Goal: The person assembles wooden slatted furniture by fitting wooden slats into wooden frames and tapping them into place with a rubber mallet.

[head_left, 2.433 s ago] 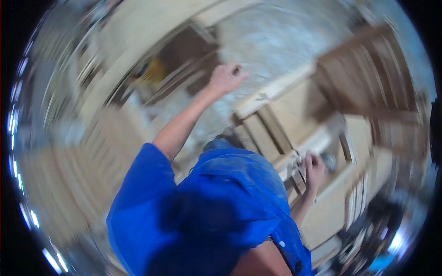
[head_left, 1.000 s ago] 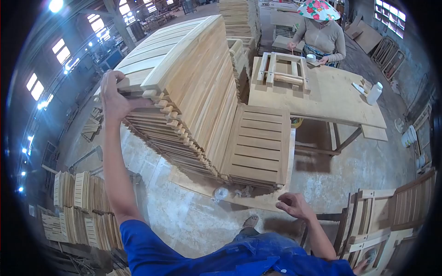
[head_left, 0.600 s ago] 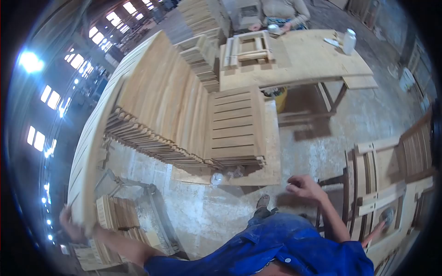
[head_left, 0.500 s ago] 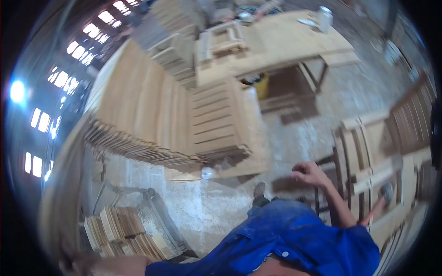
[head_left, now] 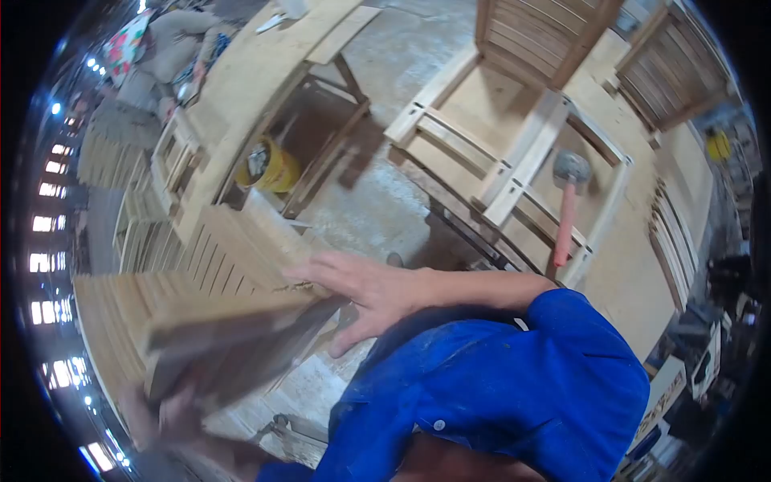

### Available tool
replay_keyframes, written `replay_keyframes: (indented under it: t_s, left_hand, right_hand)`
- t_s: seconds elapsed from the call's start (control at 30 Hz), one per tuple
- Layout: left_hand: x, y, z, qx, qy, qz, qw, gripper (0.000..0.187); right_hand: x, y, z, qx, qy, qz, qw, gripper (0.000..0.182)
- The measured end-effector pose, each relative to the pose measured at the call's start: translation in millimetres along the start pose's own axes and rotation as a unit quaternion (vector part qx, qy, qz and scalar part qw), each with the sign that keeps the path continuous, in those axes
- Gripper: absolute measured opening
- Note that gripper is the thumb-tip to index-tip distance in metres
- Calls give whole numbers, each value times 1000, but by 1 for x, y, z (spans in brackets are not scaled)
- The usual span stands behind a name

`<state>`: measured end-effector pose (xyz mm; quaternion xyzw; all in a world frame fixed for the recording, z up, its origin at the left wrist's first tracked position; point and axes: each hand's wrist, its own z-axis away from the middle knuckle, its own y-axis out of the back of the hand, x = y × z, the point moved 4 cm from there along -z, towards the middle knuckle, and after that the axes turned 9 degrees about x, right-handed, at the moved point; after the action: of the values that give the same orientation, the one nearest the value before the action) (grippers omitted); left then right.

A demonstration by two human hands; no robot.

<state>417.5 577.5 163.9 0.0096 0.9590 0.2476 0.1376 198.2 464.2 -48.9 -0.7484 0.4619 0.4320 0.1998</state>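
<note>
My left hand [head_left: 173, 414], blurred, is closed on the lower left end of a slatted wooden panel [head_left: 249, 349] that stands tilted in front of me. My right hand [head_left: 365, 293] is at the panel's opposite end, fingers stretched over the corner and thumb spread apart below. Behind the panel stand a row of similar wooden panels [head_left: 112, 329] and a slatted one [head_left: 221, 261].
To my right a workbench [head_left: 634, 281] carries wooden frames [head_left: 526, 189] and a mallet [head_left: 566, 209] with a reddish handle. A yellow bucket [head_left: 281, 169] stands under the far table [head_left: 249, 72]. A person [head_left: 173, 60] is beyond that table.
My view has turned right. The panel in my left hand has swung from the far left to in front of me, and my right hand has come over to its end.
</note>
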Motion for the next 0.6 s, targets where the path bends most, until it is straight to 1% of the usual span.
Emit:
replay_keyframes:
  t_s: [0.03, 0.07, 0.1, 0.13, 0.17, 0.2, 0.23, 0.27, 0.3, 0.33, 0.37, 0.4, 0.43, 0.47, 0.5, 0.57, 0.6]
  left_hand:
    - [17, -34, -11, 0, -30, 50, 998, 46]
    - [34, -68, -22, 11, -59, 100, 993, 47]
    - [55, -102, -40, 103, -155, 206, 961, 54]
    - [65, -131, -54, 71, -180, 252, 948, 63]
    - [80, -161, -70, 97, -196, 278, 935, 72]
    - [91, -189, -87, 173, -212, 274, 922, 82]
    - [98, -213, -105, 274, -217, 245, 904, 92]
    - [104, -239, -123, 366, -177, 226, 885, 102]
    - [115, -267, -130, 383, -87, 306, 867, 98]
    - [126, -295, -136, 404, -1, 391, 827, 94]
    - [135, -347, -139, 303, 73, 506, 804, 89]
    - [145, -399, -139, 210, 165, 598, 756, 83]
    - [163, -473, -128, 16, 296, 705, 644, 75]
    - [195, -466, -128, -20, 200, 777, 597, 61]
    - [219, -507, -114, -120, 246, 766, 582, 53]
    - [255, -528, -99, -93, 287, 819, 487, 51]
    - [263, -530, -97, -98, 288, 821, 483, 51]
  right_hand:
    - [-2, 12, -3, 55, 52, -3, 997, 67]
    - [9, 29, 1, 118, -23, -83, 989, 58]
    - [21, 47, 11, 185, -98, -162, 964, 50]
    - [23, 74, 17, 279, -57, -89, 955, 42]
    - [21, 104, 23, 363, -14, -11, 932, 34]
    - [19, 127, 31, 427, -10, 60, 902, 31]
    - [13, 150, 40, 478, -8, 133, 868, 29]
    - [8, 170, 49, 519, -5, 197, 832, 29]
    - [1, 188, 55, 547, -1, 250, 799, 31]
    - [-6, 204, 50, 585, 78, 305, 748, 33]
    - [-5, 220, 54, 605, 94, 315, 726, 34]
    - [-3, 232, 59, 622, 109, 324, 704, 35]
    - [2, 240, 58, 624, 106, 334, 699, 35]
    - [9, 249, 60, 652, 114, 301, 686, 34]
    - [17, 257, 63, 679, 123, 266, 673, 33]
    - [41, 264, 76, 668, 118, 289, 676, 31]
    - [52, 266, 82, 707, 100, 277, 643, 31]
